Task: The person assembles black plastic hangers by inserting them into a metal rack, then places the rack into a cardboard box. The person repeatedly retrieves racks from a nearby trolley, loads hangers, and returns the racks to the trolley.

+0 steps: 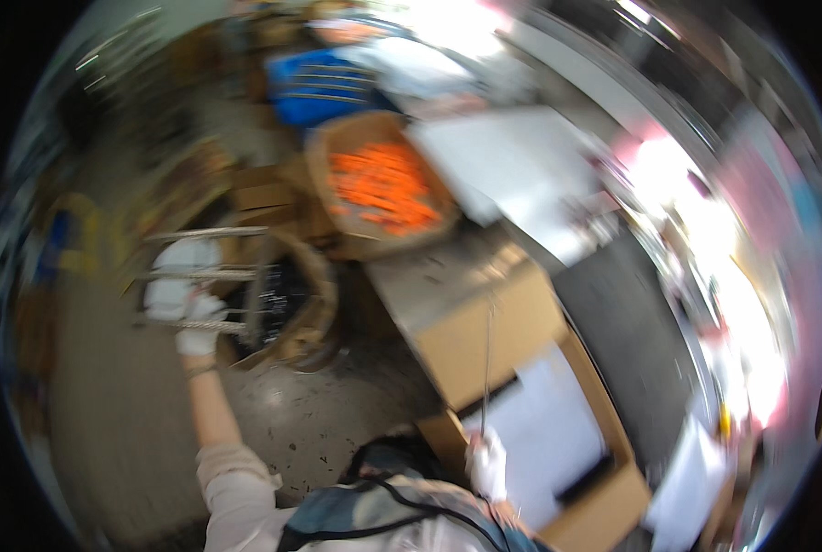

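Observation:
My left hand (198, 339), in a white glove, reaches out to the left, closed at the lower edge of a metal frame with pale parallel bars (213, 274). A white rounded piece (186, 260) shows behind the bars; blur hides whether it belongs to the frame. Beside the frame stands a brown container (319, 299) of dark, shiny pieces. Near my body on the right, my gloved right hand (489, 467) is closed around the lower end of a thin metal rod (488, 359). The rod points away from me, above an open cardboard box (609, 515) lined with white sheet (558, 428).
Ahead, a large carton (324, 152) holds many orange pieces, with a blue crate (314, 87) behind it. White sheeting (512, 166) covers a surface to its right. A dark flat surface (627, 340) runs along the right of the open box.

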Demonstrator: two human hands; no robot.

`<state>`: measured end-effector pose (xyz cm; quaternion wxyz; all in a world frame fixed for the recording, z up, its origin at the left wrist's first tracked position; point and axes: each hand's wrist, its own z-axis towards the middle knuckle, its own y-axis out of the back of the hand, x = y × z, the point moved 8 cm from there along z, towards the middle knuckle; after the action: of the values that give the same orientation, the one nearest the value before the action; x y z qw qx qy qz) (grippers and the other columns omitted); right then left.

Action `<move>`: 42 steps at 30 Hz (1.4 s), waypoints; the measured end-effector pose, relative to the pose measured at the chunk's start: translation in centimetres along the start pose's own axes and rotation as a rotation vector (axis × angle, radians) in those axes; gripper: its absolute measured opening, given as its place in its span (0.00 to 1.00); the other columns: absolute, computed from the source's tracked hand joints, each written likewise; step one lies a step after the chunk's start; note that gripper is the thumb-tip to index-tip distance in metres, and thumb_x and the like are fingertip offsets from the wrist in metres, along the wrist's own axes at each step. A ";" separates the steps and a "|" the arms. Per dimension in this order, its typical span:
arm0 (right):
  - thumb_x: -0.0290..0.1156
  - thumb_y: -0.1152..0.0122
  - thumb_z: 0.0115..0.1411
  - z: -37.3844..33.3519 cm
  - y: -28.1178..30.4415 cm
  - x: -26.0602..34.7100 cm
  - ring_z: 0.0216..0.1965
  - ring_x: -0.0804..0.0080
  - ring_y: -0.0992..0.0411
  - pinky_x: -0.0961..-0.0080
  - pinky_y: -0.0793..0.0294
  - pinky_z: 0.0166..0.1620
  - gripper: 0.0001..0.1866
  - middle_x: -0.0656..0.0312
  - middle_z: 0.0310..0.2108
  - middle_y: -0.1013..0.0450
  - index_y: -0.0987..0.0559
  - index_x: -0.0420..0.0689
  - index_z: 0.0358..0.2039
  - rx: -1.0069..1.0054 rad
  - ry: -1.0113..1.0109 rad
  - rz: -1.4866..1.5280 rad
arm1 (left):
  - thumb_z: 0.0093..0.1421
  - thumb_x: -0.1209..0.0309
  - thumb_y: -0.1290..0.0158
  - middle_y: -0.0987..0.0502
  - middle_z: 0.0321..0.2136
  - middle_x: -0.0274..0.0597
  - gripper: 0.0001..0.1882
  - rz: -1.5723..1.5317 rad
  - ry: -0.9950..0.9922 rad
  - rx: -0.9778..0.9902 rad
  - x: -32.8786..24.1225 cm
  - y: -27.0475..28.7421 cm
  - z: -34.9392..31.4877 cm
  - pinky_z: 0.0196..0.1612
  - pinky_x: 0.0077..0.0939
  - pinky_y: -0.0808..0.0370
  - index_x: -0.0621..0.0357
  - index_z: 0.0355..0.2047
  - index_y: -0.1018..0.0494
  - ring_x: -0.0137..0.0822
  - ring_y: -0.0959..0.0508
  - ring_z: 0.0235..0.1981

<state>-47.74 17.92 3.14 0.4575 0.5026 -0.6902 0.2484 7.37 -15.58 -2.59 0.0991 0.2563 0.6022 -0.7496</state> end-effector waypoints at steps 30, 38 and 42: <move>0.28 0.43 0.60 -38.4 16.5 -5.6 0.40 0.55 0.24 0.64 0.24 0.44 0.08 0.56 0.37 0.22 0.20 0.44 0.39 -1.792 0.489 -0.599 | 0.47 0.88 0.45 0.37 0.18 0.37 0.21 0.843 -0.901 1.884 51.8 -65.0 -26.4 0.32 0.35 0.35 0.61 0.43 0.22 0.41 0.36 0.24; 0.42 0.41 0.61 -42.7 -6.9 -14.5 0.21 0.57 0.24 0.58 0.25 0.24 0.09 0.59 0.22 0.23 0.21 0.51 0.32 -2.118 -0.812 -0.115 | 0.51 0.79 0.44 0.36 0.20 0.42 0.10 -0.261 -0.514 2.355 38.7 -55.1 -54.7 0.33 0.43 0.34 0.57 0.35 0.25 0.46 0.32 0.28; 0.49 0.40 0.62 -45.5 -19.5 -23.3 0.28 0.44 0.24 0.55 0.25 0.30 0.19 0.47 0.25 0.23 0.20 0.45 0.32 -2.183 -1.030 0.442 | 0.48 0.68 0.39 0.23 0.33 0.44 0.12 -0.648 -0.083 2.656 32.1 -48.7 -59.0 0.47 0.46 0.28 0.57 0.33 0.23 0.47 0.23 0.42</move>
<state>-10.63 58.05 1.13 0.2604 -0.2324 -0.7068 -0.6153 -26.51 58.20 14.30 -0.3800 -0.0161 -0.5349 -0.7545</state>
